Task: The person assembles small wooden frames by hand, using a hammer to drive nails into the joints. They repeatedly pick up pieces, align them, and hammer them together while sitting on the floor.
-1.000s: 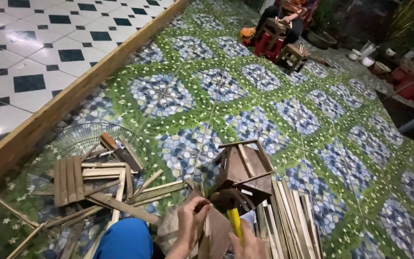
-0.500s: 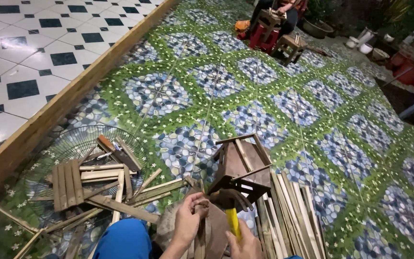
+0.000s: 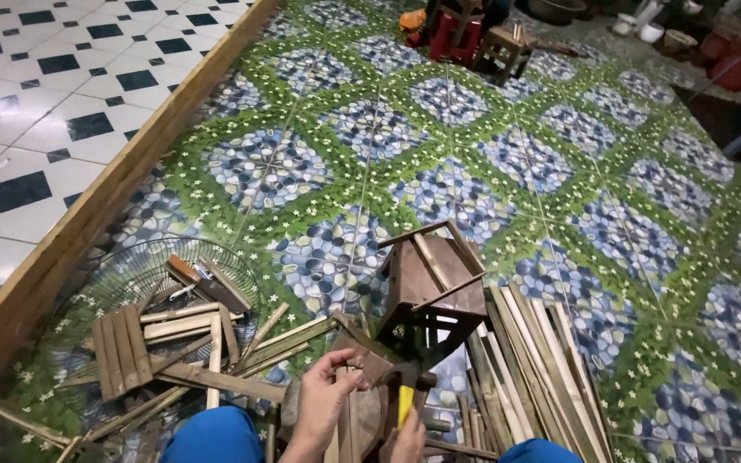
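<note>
Patterned floor (image 3: pixel 439 146) — left hand (image 3: pixel 323 403) pinches a wood piece (image 3: pixel 369 360), right hand (image 3: pixel 406 441) (clenched) grips a hammer (image 3: pixel 405 401).

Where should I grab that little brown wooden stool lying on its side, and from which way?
Probably by a top leg rail of the small brown wooden stool, from above. It lies tipped over, so its thin rails point up with open gaps for fingers. The near side is crowded by the left hand and right hand.

A wooden stool frame (image 3: pixel 432 283) stands between the wire basket (image 3: pixel 143 274), left, and the slats (image 3: pixel 542 360), right.
</note>
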